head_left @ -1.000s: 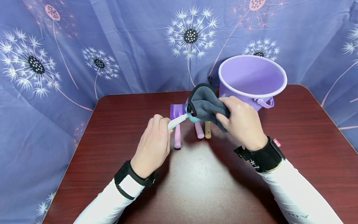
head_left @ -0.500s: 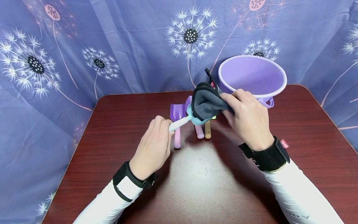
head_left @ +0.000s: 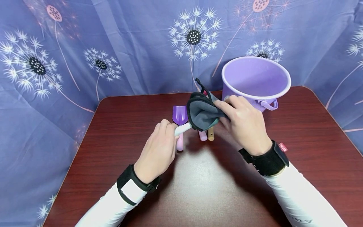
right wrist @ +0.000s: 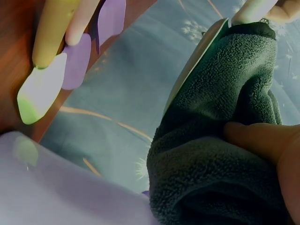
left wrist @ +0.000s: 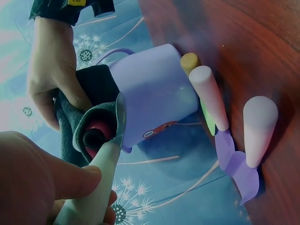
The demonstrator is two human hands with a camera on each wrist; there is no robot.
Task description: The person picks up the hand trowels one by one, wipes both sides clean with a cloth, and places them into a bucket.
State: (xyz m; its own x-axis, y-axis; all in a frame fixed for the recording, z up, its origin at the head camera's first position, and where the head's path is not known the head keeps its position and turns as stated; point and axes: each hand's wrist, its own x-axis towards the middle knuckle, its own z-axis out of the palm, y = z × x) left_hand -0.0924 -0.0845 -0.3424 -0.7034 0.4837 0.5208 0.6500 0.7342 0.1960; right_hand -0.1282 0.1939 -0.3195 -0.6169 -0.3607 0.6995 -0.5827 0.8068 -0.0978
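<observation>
My left hand (head_left: 157,149) grips the white handle of a toy shovel (head_left: 183,128), which points up and to the right. My right hand (head_left: 245,124) pinches a dark grey cloth (head_left: 202,113) with black edging, draped over the shovel's head. A sliver of teal blade shows at the cloth's lower edge in the head view; the rest is covered. From the left wrist, the cloth (left wrist: 93,126) is bunched against the blade (left wrist: 121,117). The right wrist view shows its fuzzy pile (right wrist: 211,103) along the blade, my thumb (right wrist: 258,138) pressing into it.
Behind my right hand stands a lavender bucket (head_left: 255,75) with its handle hanging at the front. Under the held shovel lie a purple shovel (head_left: 180,114) with a pink handle, another pink handle (head_left: 203,136) and a tan one (head_left: 210,134). A dandelion-print curtain (head_left: 141,47) backs the table.
The cloth has shifted left and down over the shovel's head, hiding most of the teal blade. My right hand has swung right, then back left; the left hand has barely moved.
</observation>
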